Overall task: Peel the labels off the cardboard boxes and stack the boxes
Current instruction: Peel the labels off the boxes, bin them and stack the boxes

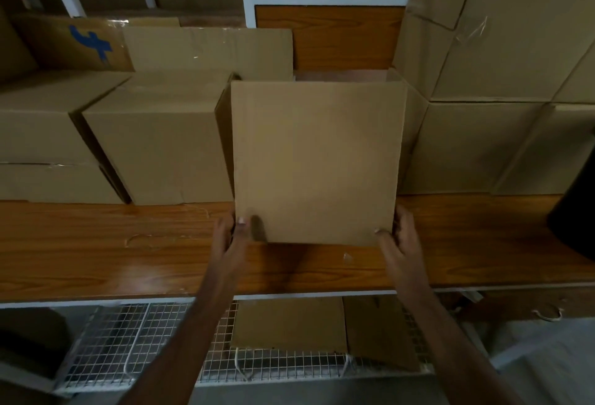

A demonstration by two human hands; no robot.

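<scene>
A plain brown cardboard box [317, 160] is held above the wooden shelf [96, 253], its broad face turned toward me. No label shows on that face. My left hand [230, 237] grips the box's lower left corner, thumb on the front face. My right hand [401, 240] grips the lower right corner, thumb on the front too. The box's far sides are hidden.
Closed cardboard boxes [154, 143] line the shelf's back at left, one with a blue mark [91, 44]. Tall boxes [502, 89] stack at right. Below the shelf, flat cardboard pieces [289, 324] lie on a wire rack [128, 346]. A dark object [576, 208] sits at the right edge.
</scene>
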